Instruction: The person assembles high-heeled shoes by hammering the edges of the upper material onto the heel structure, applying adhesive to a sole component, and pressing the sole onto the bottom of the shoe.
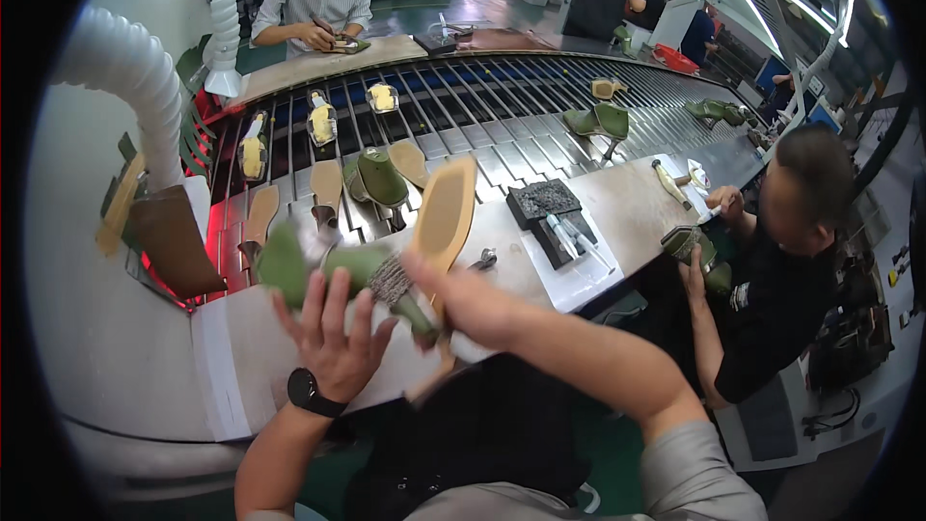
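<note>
A tan shoe sole (446, 207) stands upright, its wide end uppermost. My right hand (477, 309) is closed around its lower part, with the thumb against a green shoe (357, 265) that has a grey textured band. That shoe is blurred toward its toe, at the left. My left hand (333, 338), a dark watch on its wrist, lies against the near side of the shoe with fingers stretched and spread. How firmly it bears on the shoe cannot be told. Behind my hands stand another green shoe (379, 178) and several tan soles (326, 183).
A roller conveyor (482, 96) runs beyond the worktable (627, 193). A dark rough-topped block (545, 203) and white tubes (569, 236) lie on a white sheet (579, 280). At right a co-worker (791, 251) holds a green shoe (699, 256); another person (318, 0) works across the conveyor.
</note>
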`<action>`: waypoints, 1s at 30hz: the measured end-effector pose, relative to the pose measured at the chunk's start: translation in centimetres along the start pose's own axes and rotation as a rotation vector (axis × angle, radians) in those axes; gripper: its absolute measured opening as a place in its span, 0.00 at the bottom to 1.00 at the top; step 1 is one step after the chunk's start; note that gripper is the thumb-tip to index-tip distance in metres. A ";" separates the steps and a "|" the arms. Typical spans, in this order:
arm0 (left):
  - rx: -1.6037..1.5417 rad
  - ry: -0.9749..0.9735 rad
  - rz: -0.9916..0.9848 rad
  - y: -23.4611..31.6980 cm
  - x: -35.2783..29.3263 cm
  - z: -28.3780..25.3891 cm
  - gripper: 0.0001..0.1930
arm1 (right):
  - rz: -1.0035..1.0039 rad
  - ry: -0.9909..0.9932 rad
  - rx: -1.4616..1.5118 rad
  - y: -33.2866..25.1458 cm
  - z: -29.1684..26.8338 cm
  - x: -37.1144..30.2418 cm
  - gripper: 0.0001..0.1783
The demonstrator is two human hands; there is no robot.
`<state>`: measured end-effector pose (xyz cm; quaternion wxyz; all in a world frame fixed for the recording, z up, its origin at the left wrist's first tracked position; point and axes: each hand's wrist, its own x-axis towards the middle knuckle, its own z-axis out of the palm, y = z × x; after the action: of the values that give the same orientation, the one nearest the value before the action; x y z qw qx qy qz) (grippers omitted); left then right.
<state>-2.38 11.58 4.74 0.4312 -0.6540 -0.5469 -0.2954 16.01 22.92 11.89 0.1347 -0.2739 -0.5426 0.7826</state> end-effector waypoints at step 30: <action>-1.877 0.041 -1.365 -9.7 -6.4 1.6 0.28 | -0.334 0.331 -0.168 11.3 4.6 7.6 0.24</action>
<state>-13.38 10.32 0.91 -0.4636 -0.2807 -0.3448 -0.7664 8.15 18.98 0.56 0.3257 -0.3152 -0.6141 0.6461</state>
